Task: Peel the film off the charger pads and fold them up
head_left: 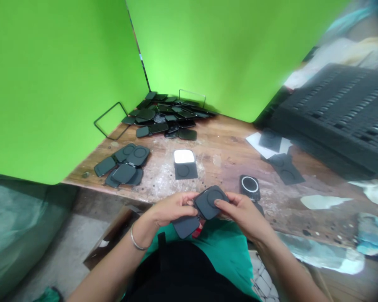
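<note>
Between my two hands, over the table's front edge, is a dark grey folding charger pad [210, 202] with a ring mark on its upper panel. My left hand [180, 207] is closed on the hinge area, where a second flat panel hangs down. My right hand [236, 207] pinches the ringed panel, thumb on its face. Just beyond lies a dark square sheet [185, 171] with a white piece [184, 156] along its top. To the right of my right hand sits another folding pad with a white ring [249, 185], its lower part partly hidden by the hand.
Several folded-out pads [124, 165] are stacked at the left of the wooden table [220, 155]. A large heap of dark panels [166, 113] lies at the back corner against green boards. Dark sheets [285, 167] and a ridged black crate [330, 117] are at the right.
</note>
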A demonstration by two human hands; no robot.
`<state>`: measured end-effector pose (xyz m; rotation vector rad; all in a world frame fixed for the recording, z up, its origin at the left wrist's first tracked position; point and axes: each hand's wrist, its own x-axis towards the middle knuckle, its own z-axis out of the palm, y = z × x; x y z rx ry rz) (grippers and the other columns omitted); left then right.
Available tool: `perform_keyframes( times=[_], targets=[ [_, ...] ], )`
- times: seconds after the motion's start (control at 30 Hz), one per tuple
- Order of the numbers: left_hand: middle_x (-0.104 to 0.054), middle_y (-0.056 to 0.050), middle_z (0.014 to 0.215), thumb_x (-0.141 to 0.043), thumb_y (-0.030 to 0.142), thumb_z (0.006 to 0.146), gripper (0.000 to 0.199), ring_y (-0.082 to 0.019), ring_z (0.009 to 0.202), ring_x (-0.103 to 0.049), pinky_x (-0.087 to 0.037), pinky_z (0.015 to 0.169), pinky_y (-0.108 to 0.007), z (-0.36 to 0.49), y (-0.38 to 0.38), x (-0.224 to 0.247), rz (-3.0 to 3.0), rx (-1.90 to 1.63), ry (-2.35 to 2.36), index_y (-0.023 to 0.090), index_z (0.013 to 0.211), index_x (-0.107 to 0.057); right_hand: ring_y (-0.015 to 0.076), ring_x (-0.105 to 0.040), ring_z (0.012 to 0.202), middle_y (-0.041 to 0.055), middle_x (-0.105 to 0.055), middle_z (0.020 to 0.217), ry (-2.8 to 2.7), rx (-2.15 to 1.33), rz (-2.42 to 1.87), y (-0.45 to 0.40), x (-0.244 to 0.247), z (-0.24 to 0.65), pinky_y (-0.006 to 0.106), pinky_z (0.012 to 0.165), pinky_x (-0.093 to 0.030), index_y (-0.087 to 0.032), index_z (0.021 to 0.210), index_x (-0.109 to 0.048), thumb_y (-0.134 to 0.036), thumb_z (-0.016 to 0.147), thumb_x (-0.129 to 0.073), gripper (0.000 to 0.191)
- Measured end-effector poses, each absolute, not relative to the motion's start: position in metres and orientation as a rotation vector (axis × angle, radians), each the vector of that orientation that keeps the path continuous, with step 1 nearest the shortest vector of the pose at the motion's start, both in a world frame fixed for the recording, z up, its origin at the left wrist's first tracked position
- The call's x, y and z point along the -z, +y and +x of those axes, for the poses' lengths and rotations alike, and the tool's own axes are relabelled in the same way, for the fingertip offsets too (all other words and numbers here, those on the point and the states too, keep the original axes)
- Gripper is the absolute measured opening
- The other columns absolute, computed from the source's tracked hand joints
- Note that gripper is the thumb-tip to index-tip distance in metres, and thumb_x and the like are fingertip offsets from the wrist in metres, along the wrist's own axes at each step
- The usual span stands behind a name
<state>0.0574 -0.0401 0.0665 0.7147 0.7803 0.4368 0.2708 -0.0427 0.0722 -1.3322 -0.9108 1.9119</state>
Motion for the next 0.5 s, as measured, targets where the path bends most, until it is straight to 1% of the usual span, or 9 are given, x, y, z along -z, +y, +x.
perform_keyframes(
  times=[0.2, 0.33, 0.5],
  targets=[
    [-0.071, -0.005, 0.083, -0.072, 0.021, 0.074, 0.047, -0.015, 0.063, -0.069, -0.053, 0.056, -0.021, 0.0572, -0.0412, -0.0663, 0.720, -0.421, 0.768, 0.018, 0.121, -0.064, 0.0200, -0.067, 0.068, 0.0035, -0.072, 0.073, -0.963, -1.901, -1.344, -0.0441, -0.0685, 0.2698, 0.032, 0.069, -0.055, -0.016, 0.075, -0.074, -0.049, 0.062, -0.085, 0.038],
    [-0.071, -0.005, 0.082, -0.071, 0.020, 0.075, 0.048, -0.016, 0.065, -0.069, -0.053, 0.056, -0.021, 0.0569, -0.0413, -0.0646, 0.710, -0.421, 0.768, 0.018, 0.122, -0.063, 0.0205, -0.066, 0.067, 0.0035, -0.071, 0.072, -0.966, -1.881, -1.371, -0.0442, -0.0679, 0.2683, 0.032, 0.068, -0.054, -0.016, 0.072, -0.072, -0.050, 0.061, -0.085, 0.038],
    [-0.071, -0.006, 0.083, -0.071, 0.017, 0.074, 0.054, -0.016, 0.066, -0.070, -0.054, 0.055, -0.020, 0.0565, -0.0409, -0.0607, 0.677, -0.416, 0.740, 0.016, 0.126, -0.060, 0.0207, -0.067, 0.071, 0.0038, -0.072, 0.075, -0.953, -1.897, -1.376, -0.0433, -0.0680, 0.2683, 0.031, 0.071, -0.054, -0.016, 0.075, -0.073, -0.049, 0.060, -0.087, 0.039]
  ],
)
